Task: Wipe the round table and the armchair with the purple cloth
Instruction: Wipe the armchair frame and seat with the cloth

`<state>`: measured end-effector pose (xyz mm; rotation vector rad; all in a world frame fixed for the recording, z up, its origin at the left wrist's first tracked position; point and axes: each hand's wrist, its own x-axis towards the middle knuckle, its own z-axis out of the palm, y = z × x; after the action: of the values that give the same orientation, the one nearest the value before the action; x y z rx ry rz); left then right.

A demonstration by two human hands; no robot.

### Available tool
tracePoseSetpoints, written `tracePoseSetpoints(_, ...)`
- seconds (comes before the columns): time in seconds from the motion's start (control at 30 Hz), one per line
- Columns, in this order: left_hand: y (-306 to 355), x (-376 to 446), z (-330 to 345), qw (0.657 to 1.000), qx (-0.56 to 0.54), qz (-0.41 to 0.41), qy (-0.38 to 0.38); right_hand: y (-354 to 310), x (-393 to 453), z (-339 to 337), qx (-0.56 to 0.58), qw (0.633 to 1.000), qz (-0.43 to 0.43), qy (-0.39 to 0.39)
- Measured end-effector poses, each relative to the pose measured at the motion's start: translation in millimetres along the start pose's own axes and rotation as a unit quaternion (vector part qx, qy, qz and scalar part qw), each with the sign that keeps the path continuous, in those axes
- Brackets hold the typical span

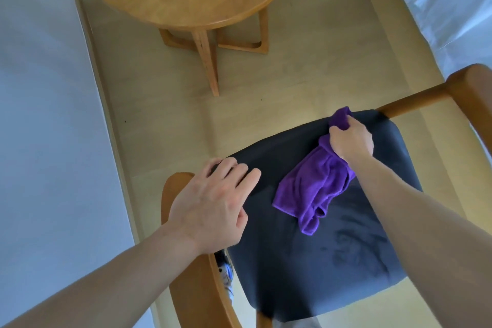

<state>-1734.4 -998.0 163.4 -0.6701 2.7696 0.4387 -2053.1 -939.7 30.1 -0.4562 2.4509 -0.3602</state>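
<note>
Both forearms reach in from below — my left hand (210, 208) rests flat, my right hand (350, 141) bunches the purple cloth (316, 189), soft and limp, mid-frame on the armchair (319, 261) seat.

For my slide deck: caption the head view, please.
Right hand wipes armchair seat with purple cloth; left hand open.

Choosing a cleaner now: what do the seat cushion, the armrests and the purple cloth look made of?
Seat cushion: dark matte woven fabric, showing faint wipe marks. Armrests: wood with a smooth satin finish, visible sheen. Purple cloth: soft plush pile, probably microfibre.
</note>
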Motion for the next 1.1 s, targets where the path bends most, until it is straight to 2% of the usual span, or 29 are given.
tracePoseSetpoints(0.1, -1.2, 3.8, 1.3, 1.0, 0.005, 0.0, 0.004, -27.9, -16.4, 30.0, -0.052, 0.998, -0.026, -0.029)
tracePoseSetpoints(0.2, -0.7, 3.0, 2.5, 1.0, -0.003, -0.005, -0.01, -53.0, -72.1, 76.0, -0.119, 0.976, -0.123, -0.138)
tracePoseSetpoints(0.3, -0.3, 2.2, 4.3, 1.0, -0.017, -0.01, -0.025, -69.2, -129.1, 104.8, -0.186, 0.912, -0.239, -0.277)
tracePoseSetpoints(0.37, -0.1, 0.7, 4.9, 0.999, -0.029, -0.012, -0.017, -69.6, -144.4, 105.8, -0.209, 0.867, -0.308, -0.331)
tracePoseSetpoints(0.4, 0.1, 0.5, 5.3, 0.999, -0.031, -0.013, -0.011, -66.8, -141.3, 99.4, -0.197, 0.869, -0.314, -0.328)
tracePoseSetpoints(0.43, 0.1, 0.2, 5.9, 0.999, -0.032, -0.013, -0.004, -62.5, -131.8, 91.0, -0.171, 0.888, -0.301, -0.302)
tracePoseSetpoints(0.5, -0.4, 0.3, 7.9, 0.999, -0.035, -0.01, 0.013, -52.4, -100.3, 64.3, -0.108, 0.946, -0.233, -0.196)
tracePoseSetpoints(0.57, -1.6, 0.1, 9.9, 0.999, -0.039, -0.01, 0.022, -40.2, -56.9, 31.2, -0.065, 0.985, -0.145, -0.071)
tracePoseSetpoints(0.63, -2.0, 0.0, 11.9, 0.999, -0.041, -0.009, 0.027, -28.9, -17.2, -2.0, -0.043, 0.998, -0.035, -0.003)
tracePoseSetpoints(0.7, -2.0, 0.1, 12.0, 0.998, -0.047, -0.011, 0.031, -24.8, 2.9, -13.3, -0.043, 0.998, 0.037, -0.002)
tracePoseSetpoints(0.77, -2.3, 1.3, 12.6, 0.998, -0.05, -0.013, 0.033, -34.3, -5.5, 1.4, -0.066, 0.997, 0.012, -0.026)
tracePoseSetpoints(0.87, -2.6, 2.8, 13.6, 0.998, -0.051, -0.016, 0.028, -63.5, -53.3, 53.7, -0.127, 0.982, -0.101, -0.094)
tracePoseSetpoints(0.97, -2.5, 2.4, 13.3, 0.998, -0.057, -0.016, 0.027, -87.1, -114.7, 105.5, -0.251, 0.932, -0.209, -0.156)
tracePoseSetpoints(1.1, -1.8, 2.2, 10.6, 0.997, -0.056, -0.011, 0.049, -84.0, -168.8, 122.1, -0.308, 0.869, -0.306, -0.239)
